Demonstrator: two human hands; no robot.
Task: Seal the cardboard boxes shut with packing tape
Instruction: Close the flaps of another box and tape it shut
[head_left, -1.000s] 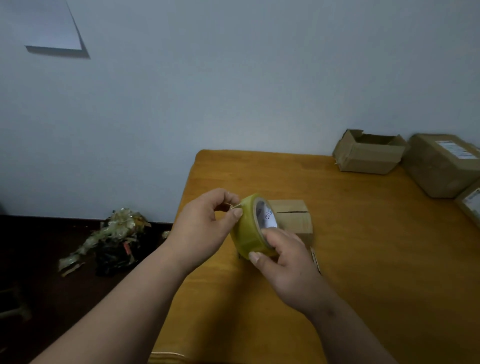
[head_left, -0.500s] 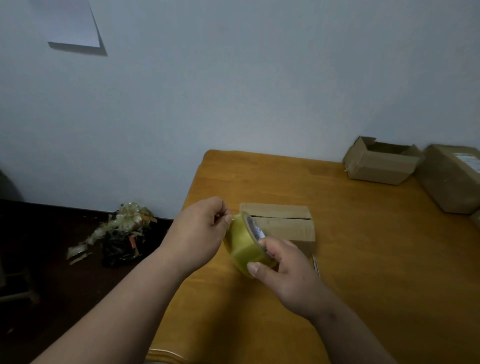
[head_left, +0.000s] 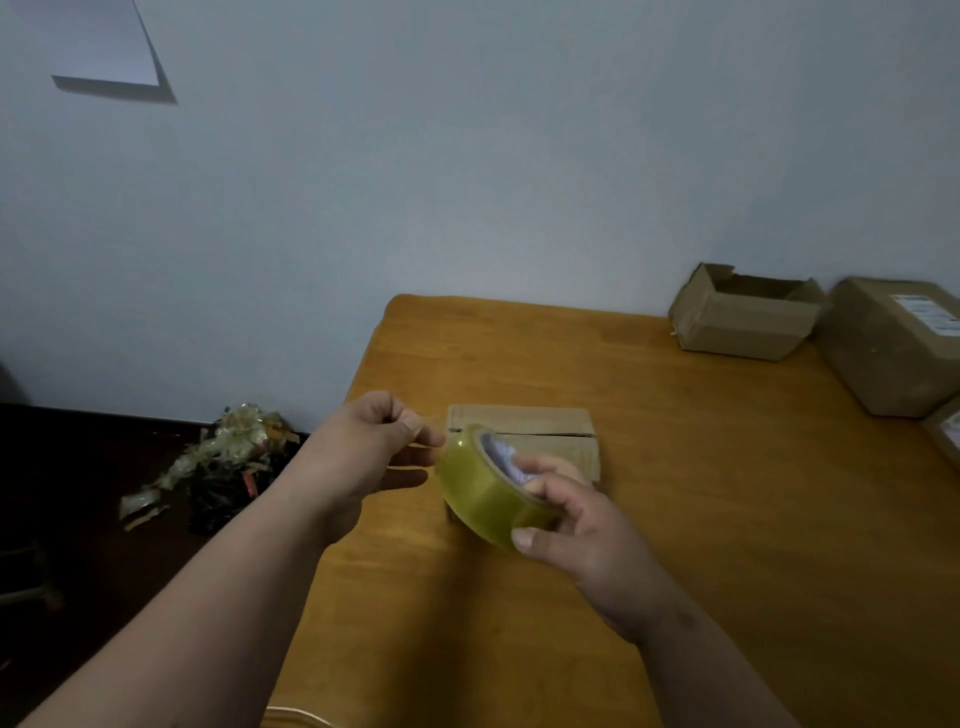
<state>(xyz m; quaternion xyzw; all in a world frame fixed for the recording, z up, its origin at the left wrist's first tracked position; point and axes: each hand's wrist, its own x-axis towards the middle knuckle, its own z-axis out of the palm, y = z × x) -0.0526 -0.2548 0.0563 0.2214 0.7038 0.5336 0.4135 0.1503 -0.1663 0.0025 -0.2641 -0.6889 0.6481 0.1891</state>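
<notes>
A yellowish roll of packing tape (head_left: 480, 493) is held above the wooden table (head_left: 675, 519) by my right hand (head_left: 576, 525), fingers through its core. My left hand (head_left: 374, 441) pinches the tape's free end just left of the roll, with a short strip stretched between them. Behind the roll lies a small cardboard box (head_left: 540, 431) with its top flaps closed and the seam showing; the roll hides its near left part.
An open cardboard box (head_left: 743, 322) stands at the table's far right by the wall. A larger taped box (head_left: 893, 348) with a label sits beside it, and another box corner (head_left: 948, 431) shows at the right edge. Crumpled tape waste (head_left: 223, 462) lies on the dark floor.
My left hand has pulled the tape end away to the left, opening a short strip from the roll. The roll has dropped lower in front of the small box.
</notes>
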